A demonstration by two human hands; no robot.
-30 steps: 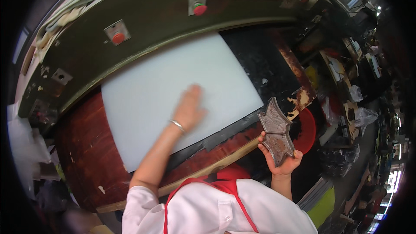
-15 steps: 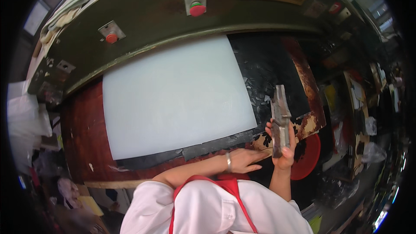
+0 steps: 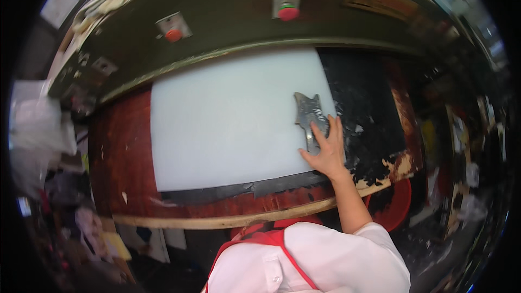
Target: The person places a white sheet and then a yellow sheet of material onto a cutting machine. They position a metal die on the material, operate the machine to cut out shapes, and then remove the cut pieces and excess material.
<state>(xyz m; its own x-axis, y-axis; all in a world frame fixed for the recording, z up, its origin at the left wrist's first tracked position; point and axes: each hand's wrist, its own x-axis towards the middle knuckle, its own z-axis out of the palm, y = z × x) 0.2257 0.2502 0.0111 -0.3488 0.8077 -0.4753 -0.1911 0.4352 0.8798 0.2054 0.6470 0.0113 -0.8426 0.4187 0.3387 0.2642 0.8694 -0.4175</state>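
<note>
A grey metal cutting die with a notched, irregular outline lies on the right part of the large white sheet. My right hand reaches over the die's near right side. Its fingers are spread, with one fingertip on the die and the others beside it, at the sheet's right edge. The thumb points left near the die's close end. My left hand is out of view.
Under the sheet is a dark red table with a black mat strewn with scraps at right. A green machine beam with red push buttons runs behind. A red tub stands below the table's right end.
My right hand has brought the die left and laid it on the white sheet, and its fingers have spread. My left hand has gone out of view. The whole view has shifted slightly.
</note>
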